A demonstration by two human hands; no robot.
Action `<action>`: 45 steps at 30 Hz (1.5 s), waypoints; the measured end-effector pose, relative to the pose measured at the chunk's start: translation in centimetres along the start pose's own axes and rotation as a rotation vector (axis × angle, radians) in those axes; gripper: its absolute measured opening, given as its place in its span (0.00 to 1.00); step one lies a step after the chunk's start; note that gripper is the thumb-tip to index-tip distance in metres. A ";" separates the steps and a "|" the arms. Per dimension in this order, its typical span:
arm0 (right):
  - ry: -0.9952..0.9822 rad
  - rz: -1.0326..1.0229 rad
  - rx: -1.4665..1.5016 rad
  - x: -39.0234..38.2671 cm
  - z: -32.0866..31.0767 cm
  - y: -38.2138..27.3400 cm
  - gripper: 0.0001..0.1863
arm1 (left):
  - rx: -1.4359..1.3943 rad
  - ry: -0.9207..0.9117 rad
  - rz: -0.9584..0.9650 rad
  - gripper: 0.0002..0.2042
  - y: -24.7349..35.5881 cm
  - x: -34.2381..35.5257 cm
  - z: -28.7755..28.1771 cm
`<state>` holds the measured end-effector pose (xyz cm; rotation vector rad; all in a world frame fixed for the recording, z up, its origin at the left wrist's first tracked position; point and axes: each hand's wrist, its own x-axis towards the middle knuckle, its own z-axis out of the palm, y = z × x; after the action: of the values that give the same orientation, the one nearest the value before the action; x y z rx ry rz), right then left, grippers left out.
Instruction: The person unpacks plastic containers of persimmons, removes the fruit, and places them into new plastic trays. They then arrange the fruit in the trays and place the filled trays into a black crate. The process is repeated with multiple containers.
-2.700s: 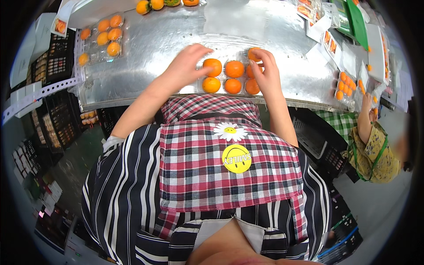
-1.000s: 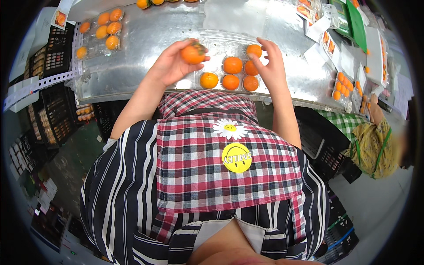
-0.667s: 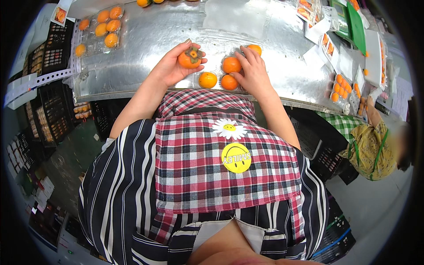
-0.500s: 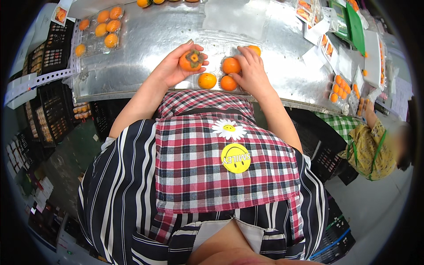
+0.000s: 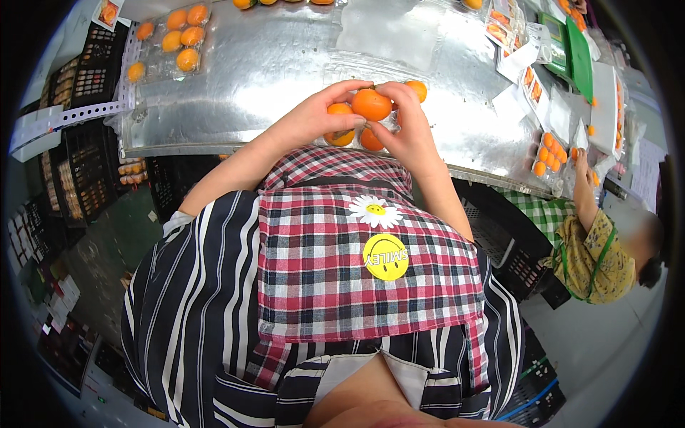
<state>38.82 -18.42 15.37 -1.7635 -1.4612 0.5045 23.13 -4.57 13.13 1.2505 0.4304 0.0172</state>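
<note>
Between my two hands, an orange persimmon (image 5: 372,105) is held up over the metal table. The fingers of my left hand (image 5: 314,115) curl over its top and left side. My right hand (image 5: 412,132) grips its right side with fingers and thumb. A second persimmon (image 5: 338,110) shows inside the curve of my left hand; whether it is held or lies below is unclear. Under the hands lie another persimmon (image 5: 339,138) and one more (image 5: 371,139), partly covered by my right thumb. A further persimmon (image 5: 417,90) rests just beyond my right hand.
A clear tray of persimmons (image 5: 187,60) lies at the far left. Labels (image 5: 531,85) and a green box (image 5: 564,46) are at the right. Another person's hand (image 5: 584,165) is near a small fruit pack (image 5: 549,155). Black crates (image 5: 82,167) stand left of the table (image 5: 235,107).
My left hand has moved right, from holding a persimmon apart to meeting my right hand. The persimmon by my right hand is now raised between both hands. The other person's arm has shifted.
</note>
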 end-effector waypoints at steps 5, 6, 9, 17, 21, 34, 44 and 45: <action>0.012 0.014 0.185 0.5 0.3 -0.3 0.26 | -0.009 0.079 -0.089 0.27 0.0 -0.2 -0.6; 0.011 0.050 0.193 0.3 0.5 -0.2 0.26 | -0.055 0.064 -0.054 0.26 -0.7 -0.2 -0.6; -0.008 0.080 0.157 0.3 1.0 -0.3 0.23 | -0.143 0.071 -0.022 0.24 -2.3 -0.2 -0.8; 0.084 0.145 0.345 0.6 0.2 0.0 0.31 | -0.616 -0.003 0.243 0.31 -0.4 -0.5 -5.8; 0.248 0.267 0.249 -0.6 -2.3 3.1 0.21 | -0.812 0.211 0.620 0.32 4.1 -1.9 -16.7; 0.435 0.430 0.115 -2.7 -7.1 8.2 0.16 | -0.741 0.886 0.402 0.20 22.4 11.2 -44.9; 0.533 0.522 -0.050 -6.3 -8.8 11.0 0.15 | 0.290 1.101 0.362 0.26 23.0 11.4 -48.3; 0.565 0.571 0.124 -3.4 -9.2 8.9 0.15 | 0.159 1.050 0.415 0.24 24.5 10.0 -47.6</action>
<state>50.33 -24.85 13.69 -2.0000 -0.5238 0.3235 22.20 49.33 20.86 1.3988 1.0716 1.0442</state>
